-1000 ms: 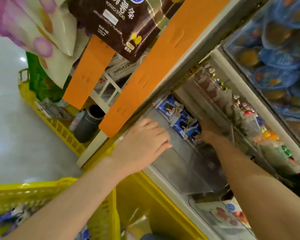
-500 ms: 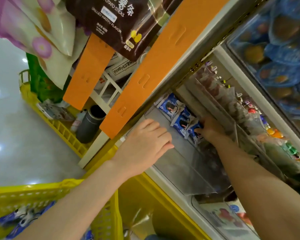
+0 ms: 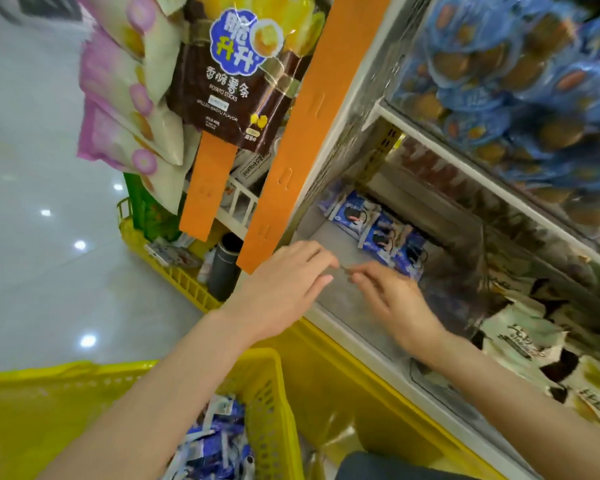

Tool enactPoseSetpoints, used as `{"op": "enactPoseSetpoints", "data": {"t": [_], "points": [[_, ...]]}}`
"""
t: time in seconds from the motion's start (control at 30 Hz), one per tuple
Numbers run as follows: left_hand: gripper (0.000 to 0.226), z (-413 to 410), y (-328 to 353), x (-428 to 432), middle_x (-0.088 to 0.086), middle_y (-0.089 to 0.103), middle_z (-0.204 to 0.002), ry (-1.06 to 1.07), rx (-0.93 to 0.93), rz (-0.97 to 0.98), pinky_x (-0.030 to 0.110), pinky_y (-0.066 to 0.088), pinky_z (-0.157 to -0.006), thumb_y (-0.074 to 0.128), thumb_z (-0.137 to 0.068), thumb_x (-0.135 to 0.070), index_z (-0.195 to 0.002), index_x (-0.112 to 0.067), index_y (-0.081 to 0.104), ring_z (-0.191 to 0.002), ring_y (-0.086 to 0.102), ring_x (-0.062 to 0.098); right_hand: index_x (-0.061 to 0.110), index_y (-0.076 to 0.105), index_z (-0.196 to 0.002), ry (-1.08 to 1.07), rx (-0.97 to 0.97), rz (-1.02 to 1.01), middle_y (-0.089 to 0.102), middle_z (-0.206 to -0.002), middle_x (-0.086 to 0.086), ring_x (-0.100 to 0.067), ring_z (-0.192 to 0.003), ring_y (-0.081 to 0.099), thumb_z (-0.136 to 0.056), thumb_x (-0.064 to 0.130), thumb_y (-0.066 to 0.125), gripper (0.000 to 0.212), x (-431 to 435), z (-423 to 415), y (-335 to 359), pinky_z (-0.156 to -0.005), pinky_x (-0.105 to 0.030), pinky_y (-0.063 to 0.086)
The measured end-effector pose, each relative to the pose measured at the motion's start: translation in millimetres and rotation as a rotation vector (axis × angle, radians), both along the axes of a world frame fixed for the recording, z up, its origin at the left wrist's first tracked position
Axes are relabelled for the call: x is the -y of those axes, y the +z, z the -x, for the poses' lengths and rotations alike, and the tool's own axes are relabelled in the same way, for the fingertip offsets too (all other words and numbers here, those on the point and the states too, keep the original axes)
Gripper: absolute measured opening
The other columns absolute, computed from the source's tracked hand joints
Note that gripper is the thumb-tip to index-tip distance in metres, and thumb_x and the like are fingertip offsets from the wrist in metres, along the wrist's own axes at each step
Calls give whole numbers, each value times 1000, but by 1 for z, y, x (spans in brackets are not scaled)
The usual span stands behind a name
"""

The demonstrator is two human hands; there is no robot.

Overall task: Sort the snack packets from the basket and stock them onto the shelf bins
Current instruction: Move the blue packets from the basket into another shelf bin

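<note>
Snack packets (image 3: 378, 233) in blue and white film lie in a short overlapping row at the back of the clear shelf bin (image 3: 329, 237), and more of the same kind sit heaped in the yellow basket (image 3: 269, 393) low in the head view. They are judged to be light, soft pillow packs. The film looks glossy and likely slick, with crimped end seals, and the contents are probably crushable under a hard squeeze. The soundest hold is judged to be a light pinch at an end seal or across the flat faces, several at once if fanned. The left hand (image 3: 284, 282) and right hand (image 3: 392, 299) hover over the front of the bin with fingers loosely extended and tips almost meeting, and neither carries a packet. A small dark fleck between the fingertips is too blurred to identify. The bin walls are rigid transparent plastic, scuffed and hazy, and the basket is stiff moulded lattice. Cream-and-black packets (image 3: 534, 341) fill the neighbouring bin to the right. Blue-wrapped round cakes (image 3: 516, 81) crowd the bin above. Matte orange strips (image 3: 281, 161) hang at the shelf end beside a brown potato-stick bag (image 3: 232, 74).
</note>
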State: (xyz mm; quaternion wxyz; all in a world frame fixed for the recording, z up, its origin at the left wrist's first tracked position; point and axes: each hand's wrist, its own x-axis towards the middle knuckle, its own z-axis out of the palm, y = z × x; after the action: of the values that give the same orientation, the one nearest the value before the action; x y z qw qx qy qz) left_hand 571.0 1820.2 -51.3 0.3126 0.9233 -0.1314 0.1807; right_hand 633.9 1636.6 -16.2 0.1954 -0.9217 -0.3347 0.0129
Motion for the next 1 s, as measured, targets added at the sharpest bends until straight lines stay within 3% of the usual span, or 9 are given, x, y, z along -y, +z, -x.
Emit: {"op": "enactPoseSetpoints", "data": {"t": [0.07,0.13,0.27,0.57,0.67,0.73,0.87,0.93,1.0], "points": [[28,24,-5,-6,-5,51,-115,56,16,11,23,30,-88,34,-100,-28,-120,-20,52,-105,42,10,13,59,-116,116,73,-91,52,-119,9,1,-114,46,-95,27,45,29,6,25,-8,-101,-15,34],[30,52,-17,-12,-3,56,-109,124,35,0,28,36,-85,32,-99,-28,-115,-17,55,-99,48,13,8,62,-109,181,157,-154,52,-121,3,-5,-120,42,-93,16,51,21,7,41,-19,-104,-18,30],[30,96,-66,-23,-3,59,-101,249,-68,2,24,40,-75,35,-97,-29,-109,-16,59,-87,52,14,6,62,-102,271,171,-202,59,-109,-6,-11,-108,49,-91,15,50,19,-10,69,-62,-95,-18,36],[27,187,-239,-28,6,53,-120,281,-933,120,27,41,-82,35,-101,-23,-124,-16,46,-99,52,19,13,39,-136,302,-480,454,41,-135,-5,-19,-119,42,-101,22,38,37,-39,138,-237,-98,-28,36],[15,214,-276,-13,7,52,-118,159,-1145,110,33,43,-88,38,-100,-24,-108,-17,49,-98,49,20,10,29,-143,306,-657,700,33,-143,-9,-26,-128,36,-99,26,43,48,-30,153,-265,-105,-37,34],[13,225,-291,-2,4,50,-104,90,-1236,127,33,42,-80,42,-98,-25,-96,-15,49,-88,46,18,11,26,-144,339,-736,786,29,-147,-10,-28,-133,32,-97,28,48,55,-25,162,-274,-109,-38,30],[28,235,-304,15,1,39,-98,41,-1276,152,26,34,-75,52,-92,-34,-112,-15,51,-88,40,16,13,21,-148,319,-849,801,28,-150,-10,-30,-135,32,-94,15,52,63,-13,173,-282,-105,-29,36],[35,239,-308,16,2,45,-106,46,-1230,120,27,35,-78,57,-89,-36,-118,-18,48,-95,43,17,10,38,-139,284,-883,790,45,-137,-16,-31,-123,45,-93,7,46,46,-6,174,-282,-82,-18,42],[40,242,-311,16,3,50,-120,31,-1185,54,27,35,-83,59,-88,-38,-122,-20,48,-107,46,20,10,52,-122,329,-826,834,54,-124,-14,-30,-112,52,-90,6,48,32,-4,171,-283,-78,-28,40]]}}
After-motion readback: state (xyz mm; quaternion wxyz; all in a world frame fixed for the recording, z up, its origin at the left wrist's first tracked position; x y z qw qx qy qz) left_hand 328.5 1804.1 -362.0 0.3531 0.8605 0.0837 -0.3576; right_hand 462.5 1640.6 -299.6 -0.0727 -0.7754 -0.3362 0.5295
